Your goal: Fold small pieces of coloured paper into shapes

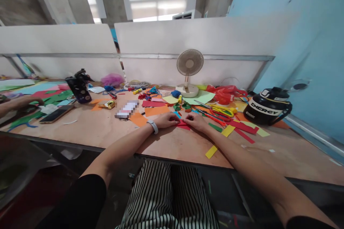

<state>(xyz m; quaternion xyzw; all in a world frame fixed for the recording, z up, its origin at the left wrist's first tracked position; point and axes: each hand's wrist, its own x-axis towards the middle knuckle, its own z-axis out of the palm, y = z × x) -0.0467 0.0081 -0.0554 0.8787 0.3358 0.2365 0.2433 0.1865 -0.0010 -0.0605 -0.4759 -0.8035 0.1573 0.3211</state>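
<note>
Both of my hands rest on the wooden table [107,128] and meet over a small piece of red paper [184,125]. My left hand [167,120], with a white band on its wrist, has its fingers curled and pressed on the paper's left edge. My right hand [196,121] pinches the paper's right side with bent fingers. The paper lies flat on the table between the fingertips and is partly hidden by them.
Coloured paper scraps lie all around, with yellow-handled scissors [221,110] behind my right hand, a small desk fan [189,71], a black jug [267,106], a phone [56,113] at left and another person's hand [18,103] at the far left.
</note>
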